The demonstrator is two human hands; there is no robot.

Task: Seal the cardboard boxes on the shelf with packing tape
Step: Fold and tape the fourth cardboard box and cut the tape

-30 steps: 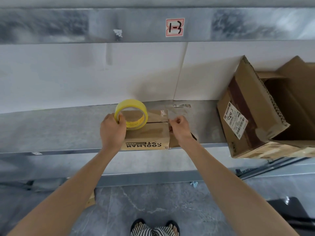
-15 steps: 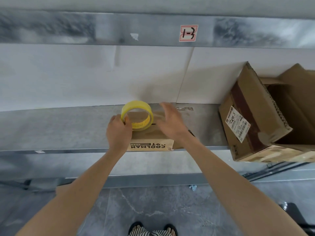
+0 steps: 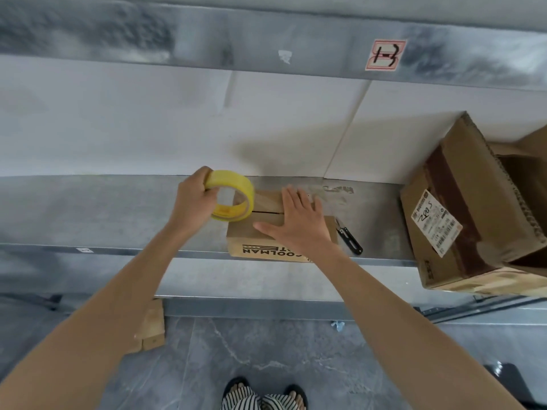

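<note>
A small cardboard box (image 3: 251,241) printed "COOLMAN" stands at the front edge of the grey metal shelf (image 3: 88,214). My left hand (image 3: 194,199) grips a yellow roll of packing tape (image 3: 236,196) held upright over the box's left end. A strip of clear tape runs from the roll across the box top. My right hand (image 3: 299,223) lies flat, fingers straight, pressing on the top of the box over the flap seam.
Black snips (image 3: 349,239) lie on the shelf just right of the small box. A large open cardboard box (image 3: 461,208) with a white label stands tilted at the right end. A wall backs the shelf. A cardboard piece (image 3: 152,327) lies below on the floor.
My right hand left the box's right end, swept over the top and now presses flat on it. My left hand lifted the tape roll further left, drawing out tape. The snips came into sight.
</note>
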